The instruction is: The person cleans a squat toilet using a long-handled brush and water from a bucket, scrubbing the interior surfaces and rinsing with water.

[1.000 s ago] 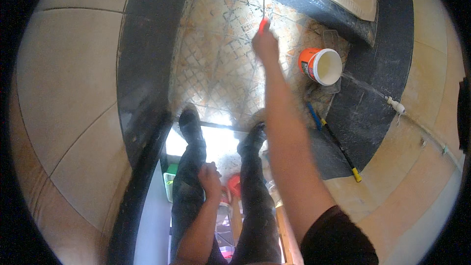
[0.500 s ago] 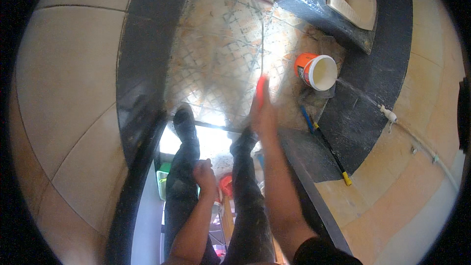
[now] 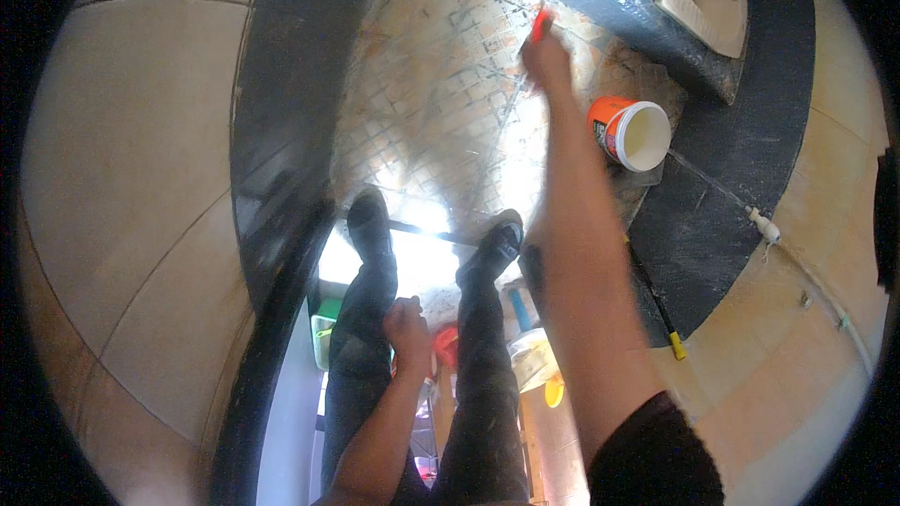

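My right hand (image 3: 547, 64) reaches far forward over the tiled floor, its fingers wrapped round the red handle of a paint roller (image 3: 541, 26). The thin metal rod runs up past the top edge, so the roller head is out of view. My left hand (image 3: 408, 326) hangs low near my left leg, curled closed, with nothing visible in it. An orange bucket (image 3: 609, 120) with a white rim and a pale inside stands to the right of my right forearm.
A pale squat toilet (image 3: 684, 0) sits on a raised dark base (image 3: 647, 33) at the far right. A black pole with yellow ends (image 3: 652, 290) lies on the right. A pipe with a white tap (image 3: 764, 225) runs along the right wall. Behind my feet is a doorway with several containers.
My right hand has moved forward and slightly right with the paint roller, taking its head out of view. My left hand stays curled. My right foot shows more clearly.
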The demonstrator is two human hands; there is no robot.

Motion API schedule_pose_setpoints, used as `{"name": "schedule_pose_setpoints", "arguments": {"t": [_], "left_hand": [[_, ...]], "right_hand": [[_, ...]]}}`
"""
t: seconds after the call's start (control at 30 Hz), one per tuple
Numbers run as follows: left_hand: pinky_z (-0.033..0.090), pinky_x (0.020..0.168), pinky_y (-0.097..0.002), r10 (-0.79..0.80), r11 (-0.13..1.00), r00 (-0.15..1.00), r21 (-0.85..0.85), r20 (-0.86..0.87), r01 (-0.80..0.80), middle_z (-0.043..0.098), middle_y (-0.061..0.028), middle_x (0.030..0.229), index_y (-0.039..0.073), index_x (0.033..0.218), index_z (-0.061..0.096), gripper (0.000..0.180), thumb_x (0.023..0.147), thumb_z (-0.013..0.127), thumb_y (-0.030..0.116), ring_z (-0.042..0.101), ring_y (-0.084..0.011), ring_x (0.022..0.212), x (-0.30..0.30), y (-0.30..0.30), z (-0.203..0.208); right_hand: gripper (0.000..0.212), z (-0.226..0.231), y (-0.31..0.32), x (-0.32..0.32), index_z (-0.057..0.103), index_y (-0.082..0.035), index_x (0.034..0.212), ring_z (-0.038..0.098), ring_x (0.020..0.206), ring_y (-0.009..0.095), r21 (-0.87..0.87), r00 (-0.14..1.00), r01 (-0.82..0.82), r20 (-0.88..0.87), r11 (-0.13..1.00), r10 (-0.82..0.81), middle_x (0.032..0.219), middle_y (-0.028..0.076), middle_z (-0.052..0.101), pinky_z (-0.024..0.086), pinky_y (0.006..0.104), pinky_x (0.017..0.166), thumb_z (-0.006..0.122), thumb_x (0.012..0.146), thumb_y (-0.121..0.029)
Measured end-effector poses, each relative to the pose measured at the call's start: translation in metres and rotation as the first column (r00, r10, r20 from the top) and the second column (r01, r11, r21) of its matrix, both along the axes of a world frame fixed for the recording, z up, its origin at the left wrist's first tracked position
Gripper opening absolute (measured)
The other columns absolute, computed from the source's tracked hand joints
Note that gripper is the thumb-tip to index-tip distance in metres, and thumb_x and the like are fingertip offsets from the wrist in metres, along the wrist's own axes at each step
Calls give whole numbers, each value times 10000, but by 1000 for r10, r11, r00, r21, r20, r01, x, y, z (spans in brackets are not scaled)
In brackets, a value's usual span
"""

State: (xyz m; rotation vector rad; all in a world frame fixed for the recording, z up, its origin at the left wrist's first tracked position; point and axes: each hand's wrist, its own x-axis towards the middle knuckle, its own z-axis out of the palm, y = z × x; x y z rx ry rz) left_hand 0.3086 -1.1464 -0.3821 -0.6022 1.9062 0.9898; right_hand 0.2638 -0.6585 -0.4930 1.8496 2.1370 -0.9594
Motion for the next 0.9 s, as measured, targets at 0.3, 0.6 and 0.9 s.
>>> {"name": "schedule_pose_setpoints", "arguments": {"t": [0.3, 0.6, 0.9], "left_hand": [[329, 496, -290, -24, 999, 999, -40, 41, 26, 426, 17, 629, 71, 721, 493, 238, 911, 569, 193, 390, -87, 556, 0, 15, 14], [264, 341, -238, 105, 994, 993, -6, 60, -105, 377, 58, 571, 142, 735, 468, 222, 907, 589, 212, 348, -49, 410, -4, 25, 12], [275, 353, -235, 84, 996, 996, -26, 39, -83, 381, 54, 600, 152, 733, 468, 213, 900, 588, 205, 363, -48, 435, -5, 24, 18]], "right_hand": [[359, 57, 96, 13, 604, -27, 1084, 580, 574, 162, -63, 969, -32, -245, 997, 16, 705, 84, 591, 467, 348, 468, 532, 977, -361], [570, 166, -332, 98, 185, -111, 1548, 606, 1064, 474, -259, 981, 135, -98, 956, -165, 1335, 288, 525, 516, 479, 859, 379, 1016, -175], [774, 53, -240, 72, -23, -197, 1561, 624, 650, 451, -150, 998, 7, -65, 989, -17, 821, 324, 622, 496, 521, 615, 433, 954, -49]]}}
